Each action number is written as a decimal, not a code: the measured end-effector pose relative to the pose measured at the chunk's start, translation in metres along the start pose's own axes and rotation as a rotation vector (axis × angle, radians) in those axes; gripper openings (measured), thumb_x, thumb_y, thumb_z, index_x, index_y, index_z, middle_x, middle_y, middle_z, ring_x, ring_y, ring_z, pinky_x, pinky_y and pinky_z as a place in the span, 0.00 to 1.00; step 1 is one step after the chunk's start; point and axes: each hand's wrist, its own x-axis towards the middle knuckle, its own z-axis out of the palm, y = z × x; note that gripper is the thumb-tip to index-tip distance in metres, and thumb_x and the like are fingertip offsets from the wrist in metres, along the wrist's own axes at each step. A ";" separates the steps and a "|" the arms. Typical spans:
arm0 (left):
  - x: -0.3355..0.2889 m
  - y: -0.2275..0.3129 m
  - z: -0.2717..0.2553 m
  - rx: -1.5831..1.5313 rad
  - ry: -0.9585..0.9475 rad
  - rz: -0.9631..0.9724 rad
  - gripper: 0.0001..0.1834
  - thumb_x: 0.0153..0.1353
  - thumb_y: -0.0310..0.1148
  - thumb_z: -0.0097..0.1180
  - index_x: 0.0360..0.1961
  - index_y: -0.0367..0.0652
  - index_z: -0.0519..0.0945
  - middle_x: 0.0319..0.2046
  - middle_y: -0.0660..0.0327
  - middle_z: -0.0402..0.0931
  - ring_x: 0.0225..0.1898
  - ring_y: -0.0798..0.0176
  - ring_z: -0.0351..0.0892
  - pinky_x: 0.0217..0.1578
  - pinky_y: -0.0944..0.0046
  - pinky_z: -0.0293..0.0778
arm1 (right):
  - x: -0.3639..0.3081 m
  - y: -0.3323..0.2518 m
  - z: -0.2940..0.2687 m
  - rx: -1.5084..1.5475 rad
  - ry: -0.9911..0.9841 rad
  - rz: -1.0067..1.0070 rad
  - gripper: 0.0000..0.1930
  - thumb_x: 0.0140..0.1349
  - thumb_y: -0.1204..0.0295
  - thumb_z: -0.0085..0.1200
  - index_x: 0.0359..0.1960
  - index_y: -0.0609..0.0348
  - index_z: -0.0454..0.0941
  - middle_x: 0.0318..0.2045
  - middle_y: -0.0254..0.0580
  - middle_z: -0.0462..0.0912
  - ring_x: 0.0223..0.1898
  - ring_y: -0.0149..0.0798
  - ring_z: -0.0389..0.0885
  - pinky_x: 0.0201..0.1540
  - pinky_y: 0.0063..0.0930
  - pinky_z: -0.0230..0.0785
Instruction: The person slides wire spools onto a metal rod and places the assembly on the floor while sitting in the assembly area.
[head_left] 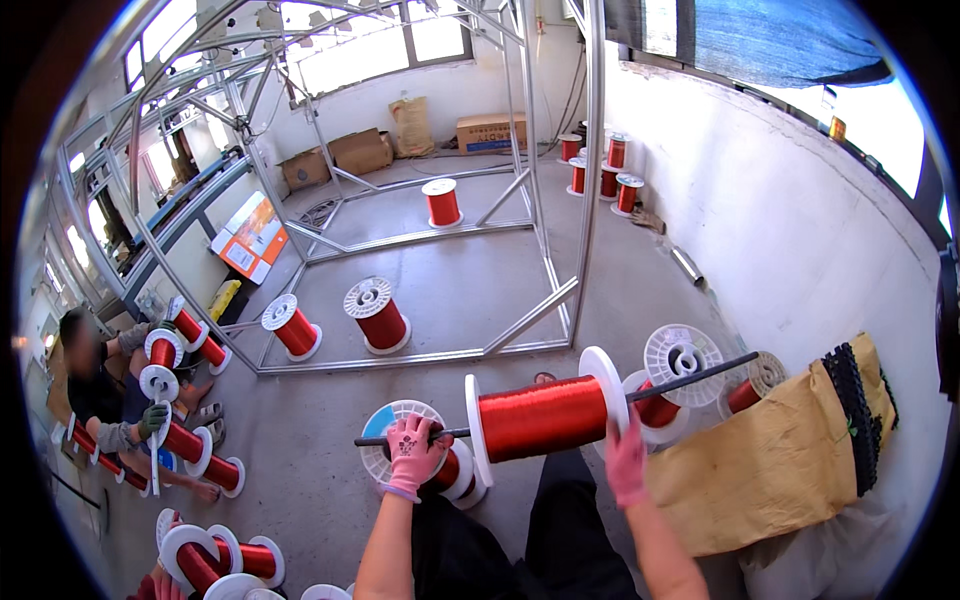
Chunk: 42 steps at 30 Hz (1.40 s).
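"Spool (542, 418) first: what's hard to make out?"

"Its core, buried under the winding, and the stretch of black rod (700, 374) inside it. The pink-gloved right hand (627, 465) is up by the right flange (604, 372), but I can't tell whether it grasps rim or rod. The left hand (412, 455), gloved too, has its fingers wrapped round the rod's left part."

"And room around it?"

"Tight on the right: the rod's end passes across other spools (683, 340) and near a brown wrapping (750, 470). Another spool (385, 425) sits under the left hand, partly covered by it. Ahead, grey floor (450, 385) opens toward a metal frame (430, 358)."

"How does the held one look?"

"Glossy red winding between two white flanges, lying roughly sideways above the person's legs (570, 515), right end a little higher."
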 end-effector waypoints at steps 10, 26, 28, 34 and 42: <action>-0.001 0.000 -0.002 0.026 -0.026 0.004 0.18 0.50 0.52 0.60 0.36 0.53 0.82 0.40 0.60 0.74 0.45 0.52 0.71 0.46 0.51 0.61 | -0.213 0.209 -0.048 -0.733 -0.948 0.674 0.20 0.65 0.57 0.36 0.48 0.56 0.73 0.47 0.54 0.78 0.49 0.54 0.77 0.49 0.47 0.70; 0.000 0.007 0.001 -0.002 -0.002 0.001 0.19 0.49 0.53 0.59 0.35 0.52 0.82 0.39 0.60 0.75 0.45 0.52 0.73 0.46 0.51 0.62 | 0.061 0.021 -0.058 0.142 -0.033 0.352 0.20 0.68 0.62 0.42 0.54 0.65 0.71 0.52 0.57 0.75 0.54 0.58 0.72 0.55 0.40 0.66; -0.001 0.006 -0.001 -0.004 -0.008 -0.004 0.19 0.49 0.53 0.59 0.36 0.52 0.82 0.39 0.60 0.76 0.45 0.53 0.73 0.46 0.51 0.62 | 0.094 0.005 -0.032 0.105 0.001 0.238 0.25 0.67 0.59 0.44 0.57 0.68 0.68 0.54 0.59 0.74 0.58 0.56 0.70 0.59 0.38 0.62; -0.001 0.002 0.000 -0.028 -0.054 -0.022 0.18 0.51 0.53 0.59 0.38 0.55 0.82 0.42 0.61 0.74 0.49 0.54 0.71 0.47 0.50 0.61 | 0.135 -0.039 0.007 -0.211 -0.443 0.392 0.34 0.60 0.49 0.47 0.57 0.68 0.68 0.55 0.62 0.73 0.59 0.57 0.69 0.62 0.41 0.58; 0.002 0.010 -0.002 -0.033 -0.045 -0.015 0.18 0.51 0.52 0.59 0.38 0.53 0.82 0.41 0.61 0.75 0.48 0.54 0.71 0.47 0.51 0.61 | 0.132 -0.048 -0.004 -0.146 -0.630 0.483 0.32 0.60 0.49 0.47 0.56 0.65 0.71 0.55 0.64 0.72 0.60 0.59 0.67 0.63 0.41 0.57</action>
